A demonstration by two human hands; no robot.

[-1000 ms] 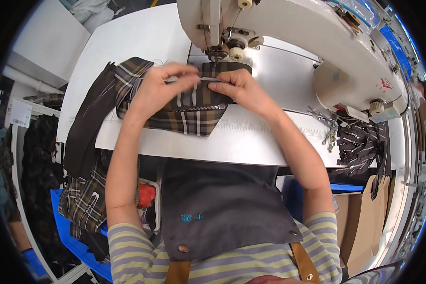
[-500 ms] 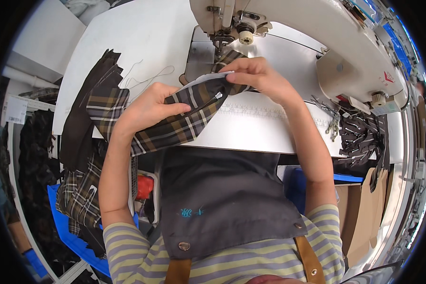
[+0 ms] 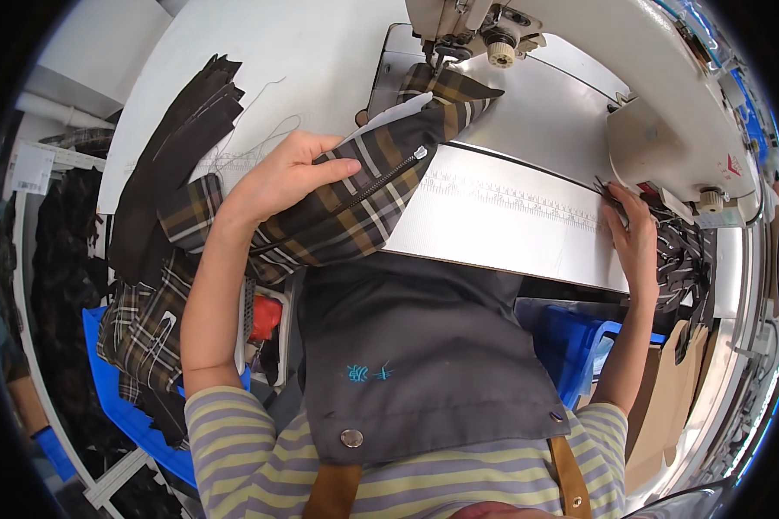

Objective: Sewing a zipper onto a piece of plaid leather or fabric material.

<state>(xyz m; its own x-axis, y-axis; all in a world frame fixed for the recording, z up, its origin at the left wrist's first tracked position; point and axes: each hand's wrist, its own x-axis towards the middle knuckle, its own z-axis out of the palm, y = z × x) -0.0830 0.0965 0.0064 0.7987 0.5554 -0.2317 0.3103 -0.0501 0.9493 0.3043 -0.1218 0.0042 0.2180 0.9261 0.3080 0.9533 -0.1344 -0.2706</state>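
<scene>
My left hand (image 3: 290, 177) grips a piece of plaid fabric (image 3: 368, 221) in dark, olive and white, thumb on top beside its zipper (image 3: 376, 183). The fabric's far end lies under the needle area of the sewing machine (image 3: 666, 78), and a pale strip (image 3: 391, 118) shows along its upper edge. At the table's right side my right hand (image 3: 634, 229) is closed near the machine's base. A small dark pointed end pokes out at its fingertips; what it belongs to is hidden by the hand.
Dark fabric strips (image 3: 177, 164) lie on the left of the white table (image 3: 511, 233), near loose thread. Below them, plaid pieces (image 3: 147, 324) fill a blue bin (image 3: 117, 398). Dark zipper pieces (image 3: 684, 268) are heaped at right, above a second blue bin (image 3: 567, 346) and cardboard (image 3: 666, 389).
My right hand has let go of the plaid fabric and moved right to the metal items by the zipper heap. My left hand still holds the fabric.
</scene>
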